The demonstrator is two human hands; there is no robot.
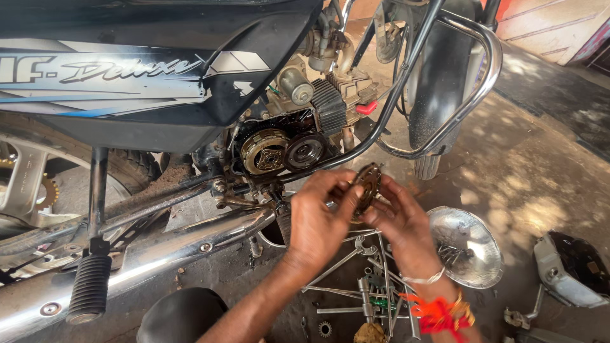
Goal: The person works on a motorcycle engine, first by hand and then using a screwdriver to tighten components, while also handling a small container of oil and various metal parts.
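Item in hand: a round, brownish, oily metal clutch plate with a toothed rim (368, 185), held upright just below and to the right of the exposed clutch assembly of dark and brass-coloured discs (279, 152) in the open side of the motorcycle engine. Left hand (318, 219): fingers curled round the plate's left edge, thumb on its face, gripping it. Right hand (400, 219): fingers closed on the plate's right and lower edge, supporting it; the wrist carries a silver bangle and orange-red threads (435, 311). Above and left of the clutch assembly: black fuel tank and side panel with grey and blue stripes (140, 76). Below left of the assembly: long chromed exhaust pipe (159, 254), with a black ribbed rubber footpeg (89, 286) in front of it. Right of the assembly: curved steel crash guard tube (470, 82) and black front mudguard over the tyre (438, 82). Below the assembly, on the dirty concrete floor (527, 171): scattered steel spanners and sockets (362, 286), lying under the hands; a shiny dished metal bowl (470, 244) holding small parts, just right of the right hand; further right, a grey cast engine side cover (569, 270), inside face up.
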